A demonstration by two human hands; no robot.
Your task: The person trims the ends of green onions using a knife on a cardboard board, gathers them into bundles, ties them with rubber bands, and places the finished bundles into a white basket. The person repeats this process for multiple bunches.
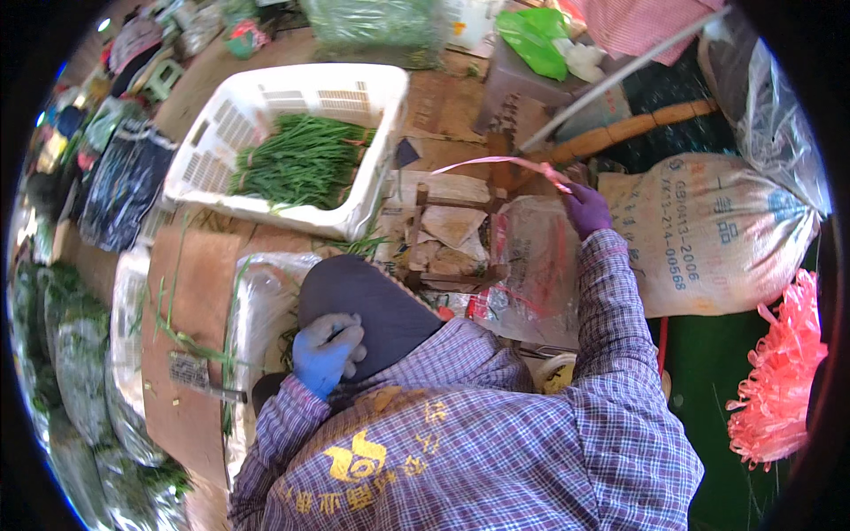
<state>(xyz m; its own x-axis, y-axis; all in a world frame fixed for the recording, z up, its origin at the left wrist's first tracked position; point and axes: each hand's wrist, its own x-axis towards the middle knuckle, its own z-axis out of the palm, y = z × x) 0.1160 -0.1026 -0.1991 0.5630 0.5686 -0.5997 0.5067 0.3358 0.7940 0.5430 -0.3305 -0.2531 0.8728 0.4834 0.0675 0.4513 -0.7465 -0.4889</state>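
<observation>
My right hand [587, 207], in a purple glove, is raised at the right of centre. Its fingers are closed on a pink plastic strip [488, 159] that trails off to the left. In a blue and grey glove, my left hand [329, 352] rests over my dark-clad knee with its fingers curled; nothing shows in it. A wooden board [189, 332] lies to its left, bearing loose green stalks [199, 346] and a flat metal blade [206, 381]. Ahead, bundles of green stalks [302, 159] lie in a white plastic crate [265, 212].
A small wooden stool [458, 279] stands ahead of me. A full woven sack [724, 232] and a bunch of pink plastic strips [773, 385] are at the right. A metal pole [624, 78] slants across the upper right. Bagged greens [80, 372] line the left.
</observation>
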